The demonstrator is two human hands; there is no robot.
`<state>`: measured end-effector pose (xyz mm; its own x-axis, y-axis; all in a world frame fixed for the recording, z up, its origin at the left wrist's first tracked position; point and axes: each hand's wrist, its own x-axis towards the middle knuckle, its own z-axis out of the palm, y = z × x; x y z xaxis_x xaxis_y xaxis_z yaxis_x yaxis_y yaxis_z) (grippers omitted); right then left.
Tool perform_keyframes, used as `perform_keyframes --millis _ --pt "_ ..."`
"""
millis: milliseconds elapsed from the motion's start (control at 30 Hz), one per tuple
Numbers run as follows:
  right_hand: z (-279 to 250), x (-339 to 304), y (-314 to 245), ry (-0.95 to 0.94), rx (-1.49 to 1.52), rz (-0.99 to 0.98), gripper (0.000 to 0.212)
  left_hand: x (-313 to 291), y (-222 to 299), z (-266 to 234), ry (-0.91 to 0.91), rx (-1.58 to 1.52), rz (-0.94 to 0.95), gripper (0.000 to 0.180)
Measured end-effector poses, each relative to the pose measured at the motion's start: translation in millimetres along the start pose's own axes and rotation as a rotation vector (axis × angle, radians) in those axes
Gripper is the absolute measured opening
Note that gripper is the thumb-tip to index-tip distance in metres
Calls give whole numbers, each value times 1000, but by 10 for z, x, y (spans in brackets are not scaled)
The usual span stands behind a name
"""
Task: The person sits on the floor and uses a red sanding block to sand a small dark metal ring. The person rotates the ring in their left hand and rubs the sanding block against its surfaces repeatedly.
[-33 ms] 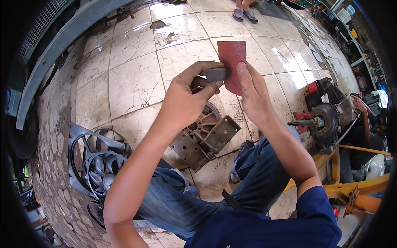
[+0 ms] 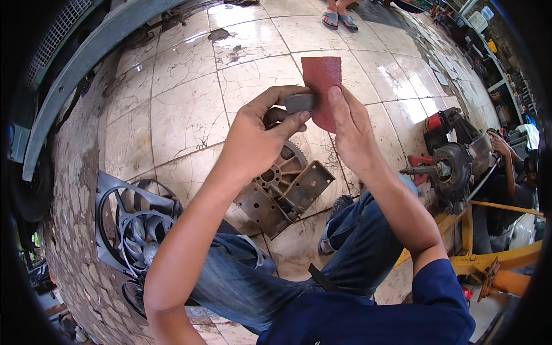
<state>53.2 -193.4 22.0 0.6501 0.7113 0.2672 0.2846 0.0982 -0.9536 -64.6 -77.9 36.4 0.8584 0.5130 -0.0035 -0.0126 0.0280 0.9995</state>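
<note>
My left hand (image 2: 259, 138) pinches a small grey curved block (image 2: 300, 103) between thumb and fingers, held up in front of me. My right hand (image 2: 352, 135) holds a sheet of dark red sandpaper (image 2: 322, 86) upright, its lower part hidden behind the fingers. The grey block touches the left edge of the sandpaper. Below both hands, on the tiled floor, lies a rusty metal bracket with a toothed round part (image 2: 284, 187).
A black radiator fan shroud (image 2: 129, 221) lies on the floor at the lower left. A red and dark machine with a shaft (image 2: 448, 164) stands right, beside a yellow frame (image 2: 497, 259). Another person (image 2: 509, 172) sits far right. Someone's sandalled feet (image 2: 340, 20) stand at the top.
</note>
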Motion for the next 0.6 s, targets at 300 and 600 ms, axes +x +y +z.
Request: perform_keyframes --millis 300,600 --pt "-96 56 -54 -89 -117 80 56 17 147 -16 -43 -322 -167 36" --pt "-73 95 -43 -51 -126 11 53 54 125 -70 -52 -17 162 50"
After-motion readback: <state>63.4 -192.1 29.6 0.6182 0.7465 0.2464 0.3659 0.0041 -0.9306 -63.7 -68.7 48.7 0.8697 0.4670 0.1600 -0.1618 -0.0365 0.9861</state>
